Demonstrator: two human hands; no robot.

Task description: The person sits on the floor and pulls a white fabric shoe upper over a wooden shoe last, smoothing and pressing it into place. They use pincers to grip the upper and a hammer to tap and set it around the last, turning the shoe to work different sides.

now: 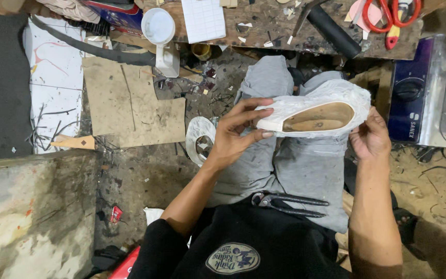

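A white shoe upper stretched over a wooden last (313, 114), sole side up, is held above my lap between both hands. My left hand (236, 135) grips its narrow end, fingers on top and thumb underneath. My right hand (370, 138) holds the wide rounded end from below. Dark metal pliers (290, 201) lie on my grey trousers, under the shoe. I sit with my knees pointing toward a low wooden workbench (285, 31).
On the bench lie red-handled scissors (391, 13), a black cylinder (332, 31), a white sheet and a white cup (157, 26). Cardboard pieces (130, 103) and scraps litter the dirty floor at left. A small blue-fronted stove (432, 93) stands at right. A concrete block (32, 217) sits lower left.
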